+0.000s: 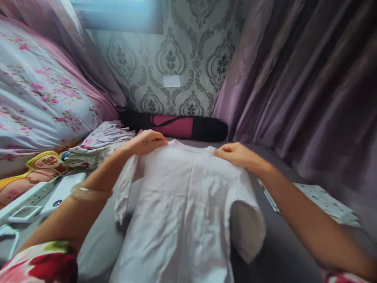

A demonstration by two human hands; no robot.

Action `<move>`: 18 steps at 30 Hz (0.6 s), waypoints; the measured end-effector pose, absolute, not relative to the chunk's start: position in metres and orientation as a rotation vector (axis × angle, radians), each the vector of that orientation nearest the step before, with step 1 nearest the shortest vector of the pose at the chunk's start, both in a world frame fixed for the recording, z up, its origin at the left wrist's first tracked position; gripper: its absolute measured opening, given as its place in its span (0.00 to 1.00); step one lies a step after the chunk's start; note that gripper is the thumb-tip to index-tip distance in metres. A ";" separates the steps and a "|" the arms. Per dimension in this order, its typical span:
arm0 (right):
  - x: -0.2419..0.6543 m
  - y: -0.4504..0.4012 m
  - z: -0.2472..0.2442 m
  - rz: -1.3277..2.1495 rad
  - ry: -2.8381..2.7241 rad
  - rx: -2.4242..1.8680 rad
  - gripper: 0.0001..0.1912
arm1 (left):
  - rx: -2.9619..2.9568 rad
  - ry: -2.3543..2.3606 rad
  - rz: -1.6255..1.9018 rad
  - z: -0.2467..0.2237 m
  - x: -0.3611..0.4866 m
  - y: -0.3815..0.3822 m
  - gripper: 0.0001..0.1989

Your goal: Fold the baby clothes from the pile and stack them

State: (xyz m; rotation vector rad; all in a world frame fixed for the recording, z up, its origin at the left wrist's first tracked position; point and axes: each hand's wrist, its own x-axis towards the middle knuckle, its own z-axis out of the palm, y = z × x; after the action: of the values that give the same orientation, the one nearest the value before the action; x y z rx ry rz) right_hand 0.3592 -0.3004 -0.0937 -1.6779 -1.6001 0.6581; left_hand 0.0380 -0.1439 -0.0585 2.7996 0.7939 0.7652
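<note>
Evenly, L hand (150, 141) & R hand (235, 154) hold white shirt (185, 188) at opp. shoulders, each grip pinched on cloth, collar (193, 149) btwn, length running twd camera.

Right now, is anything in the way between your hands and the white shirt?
No, nothing that I can see. The left hand and right hand already hold the white shirt near its collar. The black-and-pink bag lies beyond it.
</note>
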 end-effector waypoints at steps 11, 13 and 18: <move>0.362 -0.235 -0.254 0.256 -1.932 -2.138 0.17 | 2.745 0.963 0.165 -0.256 0.082 -0.066 0.19; 0.364 -0.231 -0.253 0.170 -2.009 -2.184 0.17 | 2.771 0.978 0.149 -0.260 0.085 -0.059 0.19; 0.374 -0.209 -0.250 0.047 -2.126 -2.286 0.18 | 2.779 1.054 0.133 -0.262 0.098 -0.040 0.19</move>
State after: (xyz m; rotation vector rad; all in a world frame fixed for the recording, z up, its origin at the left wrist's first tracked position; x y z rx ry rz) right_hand 0.3736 -0.2091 -0.2495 -2.2858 -2.1258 0.0466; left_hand 0.0978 -0.0397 -0.2618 2.7789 1.0537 0.1329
